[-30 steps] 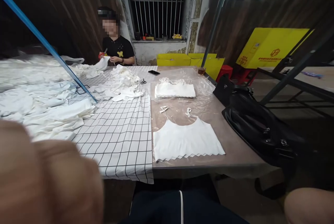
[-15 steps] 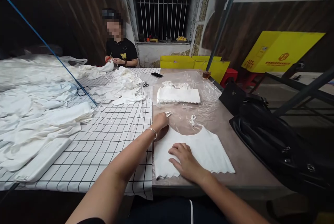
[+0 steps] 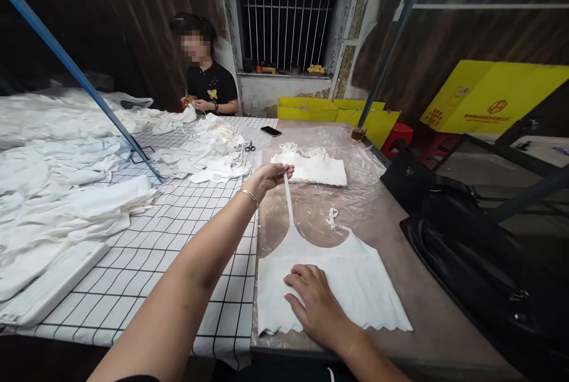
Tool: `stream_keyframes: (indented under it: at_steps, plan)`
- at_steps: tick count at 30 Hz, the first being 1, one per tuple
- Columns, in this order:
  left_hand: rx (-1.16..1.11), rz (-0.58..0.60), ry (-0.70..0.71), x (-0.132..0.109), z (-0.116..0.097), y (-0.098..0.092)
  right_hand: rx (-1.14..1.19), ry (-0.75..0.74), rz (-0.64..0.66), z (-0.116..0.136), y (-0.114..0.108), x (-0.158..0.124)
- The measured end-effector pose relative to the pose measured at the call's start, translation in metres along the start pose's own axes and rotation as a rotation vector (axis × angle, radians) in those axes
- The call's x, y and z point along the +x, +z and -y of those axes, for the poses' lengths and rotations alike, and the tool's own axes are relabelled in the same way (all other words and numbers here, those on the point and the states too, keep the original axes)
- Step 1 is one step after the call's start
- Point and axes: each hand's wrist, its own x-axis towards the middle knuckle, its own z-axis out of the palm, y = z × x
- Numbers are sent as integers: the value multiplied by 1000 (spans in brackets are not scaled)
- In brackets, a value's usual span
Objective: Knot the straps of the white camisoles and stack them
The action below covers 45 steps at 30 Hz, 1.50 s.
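Note:
A white camisole (image 3: 355,269) with a wavy hem lies flat on the plastic-covered table in front of me. My left hand (image 3: 272,178) pinches the upper end of its left strap (image 3: 288,199), which is drawn out straight away from me. Resting on the lower middle of the camisole is my right hand (image 3: 316,305), palm down with fingers spread a little. The other strap (image 3: 332,217) lies curled beyond the right shoulder. Past my left hand sits a folded stack of similar white tops (image 3: 315,169).
White garments (image 3: 208,145) heap on the checked cloth (image 3: 213,239) at left, near scissors (image 3: 250,146) and a phone (image 3: 271,131). Black bags (image 3: 471,263) line the right edge. A blue pole (image 3: 80,73) slants across the left. A co-worker (image 3: 208,82) sits at the far end holding white fabric.
My left hand has moved away from me, pulling the left strap out straight. My right hand stays on the camisole. The camera view has shifted slightly.

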Motion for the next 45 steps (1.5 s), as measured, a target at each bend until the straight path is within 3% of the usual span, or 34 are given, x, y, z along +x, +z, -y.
stream_keyframes:
  at_steps: [3, 5, 8, 10, 13, 18, 24, 30, 37, 41, 45]
  plan:
    - [69, 42, 99, -15, -4, 7, 169, 57, 46, -7, -8, 8]
    - [212, 162, 257, -31, 2, 8, 414, 172, 65, -16, -22, 20]
    - [522, 402, 523, -58, 19, 7, 820, 374, -38, -31, -54, 46]
    - [703, 480, 675, -75, 29, 6, 1029, 428, -102, -37, -75, 62]
    - [902, 520, 887, -95, 39, 4, 1244, 435, -45, -37, -93, 76]
    - [1021, 503, 1149, -107, 47, 5, 1473, 421, 17, -23, -98, 80]
    - [791, 471, 1051, -106, 57, 1, 1617, 369, -63, -19, -98, 78]
    - [544, 419, 768, -103, 66, 0, 1402, 408, 82, -15, -85, 83]
    - [417, 347, 553, -95, 77, 1, 1179, 420, 137, -15, -83, 94]
    - [453, 288, 547, -85, 79, -5, 1172, 515, 257, -24, -81, 95]
    - [839, -11, 602, -95, 86, -22, 1279, 654, 220, -32, -80, 94]
